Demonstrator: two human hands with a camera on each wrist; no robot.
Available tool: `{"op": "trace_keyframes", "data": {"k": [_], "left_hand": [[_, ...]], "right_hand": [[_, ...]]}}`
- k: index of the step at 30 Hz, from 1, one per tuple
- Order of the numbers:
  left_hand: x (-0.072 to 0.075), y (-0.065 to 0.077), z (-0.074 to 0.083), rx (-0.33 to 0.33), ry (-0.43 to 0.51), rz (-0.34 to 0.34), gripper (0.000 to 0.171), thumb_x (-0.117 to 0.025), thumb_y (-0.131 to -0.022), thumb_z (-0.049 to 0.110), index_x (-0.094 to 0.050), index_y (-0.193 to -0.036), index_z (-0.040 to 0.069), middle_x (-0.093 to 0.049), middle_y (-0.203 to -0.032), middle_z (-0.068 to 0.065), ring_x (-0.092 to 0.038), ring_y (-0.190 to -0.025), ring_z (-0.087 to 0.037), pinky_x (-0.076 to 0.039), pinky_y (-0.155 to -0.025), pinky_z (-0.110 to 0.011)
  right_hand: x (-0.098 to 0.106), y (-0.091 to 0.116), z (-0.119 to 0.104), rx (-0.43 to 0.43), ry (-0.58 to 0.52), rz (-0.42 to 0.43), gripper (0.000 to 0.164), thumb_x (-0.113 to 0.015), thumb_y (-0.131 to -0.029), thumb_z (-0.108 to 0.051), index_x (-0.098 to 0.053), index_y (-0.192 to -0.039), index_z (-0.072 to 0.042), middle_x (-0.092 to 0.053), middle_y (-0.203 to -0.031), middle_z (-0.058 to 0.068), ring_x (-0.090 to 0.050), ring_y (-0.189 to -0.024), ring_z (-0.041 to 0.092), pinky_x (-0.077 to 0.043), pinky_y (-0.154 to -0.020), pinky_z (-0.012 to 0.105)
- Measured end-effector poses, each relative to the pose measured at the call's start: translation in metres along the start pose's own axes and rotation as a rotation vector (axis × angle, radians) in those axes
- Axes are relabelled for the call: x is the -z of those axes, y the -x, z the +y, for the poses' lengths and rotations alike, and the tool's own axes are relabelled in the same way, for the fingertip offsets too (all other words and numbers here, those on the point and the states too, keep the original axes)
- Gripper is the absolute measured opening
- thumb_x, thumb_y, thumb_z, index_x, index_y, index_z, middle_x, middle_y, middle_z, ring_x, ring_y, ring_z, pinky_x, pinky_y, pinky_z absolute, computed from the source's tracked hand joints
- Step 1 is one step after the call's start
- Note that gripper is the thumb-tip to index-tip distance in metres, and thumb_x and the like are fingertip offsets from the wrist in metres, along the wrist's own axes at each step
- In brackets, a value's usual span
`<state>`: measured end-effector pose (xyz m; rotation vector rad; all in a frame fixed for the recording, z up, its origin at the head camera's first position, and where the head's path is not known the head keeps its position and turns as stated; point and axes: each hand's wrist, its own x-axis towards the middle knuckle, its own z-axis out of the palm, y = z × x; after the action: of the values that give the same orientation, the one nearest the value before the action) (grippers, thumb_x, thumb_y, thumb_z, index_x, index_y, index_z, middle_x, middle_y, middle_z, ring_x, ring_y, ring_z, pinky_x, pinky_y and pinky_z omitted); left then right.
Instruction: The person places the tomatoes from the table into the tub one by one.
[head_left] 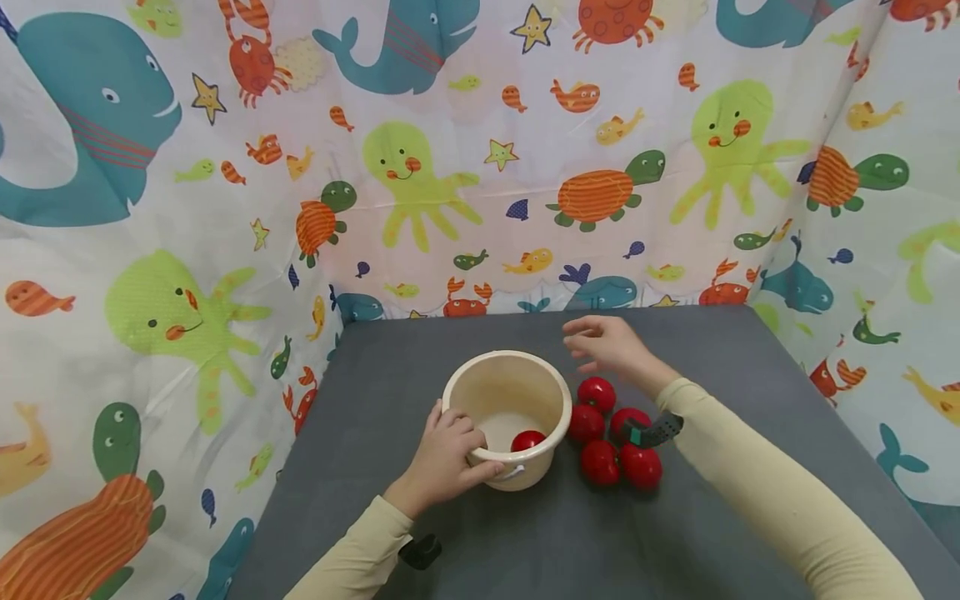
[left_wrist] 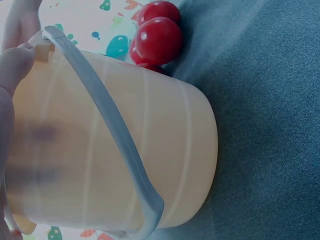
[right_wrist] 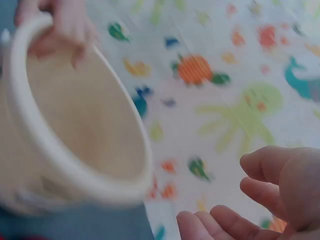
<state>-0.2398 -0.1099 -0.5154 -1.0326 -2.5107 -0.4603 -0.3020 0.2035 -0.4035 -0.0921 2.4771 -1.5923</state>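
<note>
A cream bucket [head_left: 451, 392] stands on the grey table, with one red apple [head_left: 528, 440] at its bottom. My left hand [head_left: 450, 454] grips the near-left part of the rim, fingers over the inside and thumb along the outside. The bucket's grey handle [left_wrist: 112, 117] hangs down its side in the left wrist view. My right hand [head_left: 611, 346] is raised to the right of the bucket, its fingers apart and loosely bent around nothing. Below it, several shiny red apples [head_left: 600, 462] cluster close against the bucket's right side; the right wrist partly covers one.
The grey table [head_left: 375, 367] extends around the bucket. A white curtain [head_left: 480, 217] printed with sea animals rises behind the table and along both sides. A dark band [head_left: 660, 431] is on the right wrist, and another dark device [head_left: 422, 552] on the left.
</note>
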Motion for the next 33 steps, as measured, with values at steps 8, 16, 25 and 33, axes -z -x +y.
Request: {"op": "trace_keyframes", "data": {"k": [8, 16, 25, 33], "left_hand": [[0.001, 0.001, -0.001, 0.007, 0.004, 0.003, 0.037, -0.074, -0.083, 0.057, -0.068, -0.078, 0.021, -0.065, -0.085, 0.002, -0.058, -0.107, -0.025, -0.033, -0.109, -0.076], [0.002, 0.0, -0.001, -0.004, 0.006, 0.02, 0.037, -0.073, -0.082, 0.057, -0.068, -0.078, 0.021, -0.066, -0.085, 0.001, -0.058, -0.106, -0.026, -0.033, -0.109, -0.075], [0.001, 0.0, -0.002, -0.001, 0.001, 0.019, 0.037, -0.073, -0.082, 0.058, -0.067, -0.078, 0.022, -0.065, -0.086, 0.002, -0.058, -0.107, -0.025, -0.033, -0.11, -0.074], [-0.001, 0.0, -0.003, -0.009, 0.005, 0.032, 0.037, -0.073, -0.082, 0.058, -0.067, -0.077, 0.023, -0.064, -0.083, 0.003, -0.058, -0.105, -0.024, -0.033, -0.109, -0.075]], "right_hand": [[0.064, 0.02, 0.053, -0.092, -0.014, 0.085, 0.058, -0.053, -0.106, -0.033, -0.042, -0.15, 0.003, -0.044, -0.152, 0.032, -0.061, -0.123, 0.039, -0.056, -0.096, 0.051], [0.071, 0.03, 0.109, -0.207, 0.013, 0.07, 0.064, -0.049, -0.106, -0.04, -0.038, -0.151, 0.004, -0.04, -0.154, 0.034, -0.058, -0.126, 0.045, -0.057, -0.096, 0.051], [0.058, 0.029, 0.145, -0.23, -0.012, 0.031, 0.066, -0.053, -0.105, -0.04, -0.039, -0.15, 0.006, -0.042, -0.153, 0.034, -0.057, -0.125, 0.049, -0.059, -0.093, 0.053], [0.036, 0.025, 0.166, -0.26, -0.045, 0.008, 0.064, -0.057, -0.103, -0.036, -0.041, -0.148, 0.007, -0.055, -0.143, 0.03, -0.066, -0.107, 0.033, -0.061, -0.085, 0.049]]}}
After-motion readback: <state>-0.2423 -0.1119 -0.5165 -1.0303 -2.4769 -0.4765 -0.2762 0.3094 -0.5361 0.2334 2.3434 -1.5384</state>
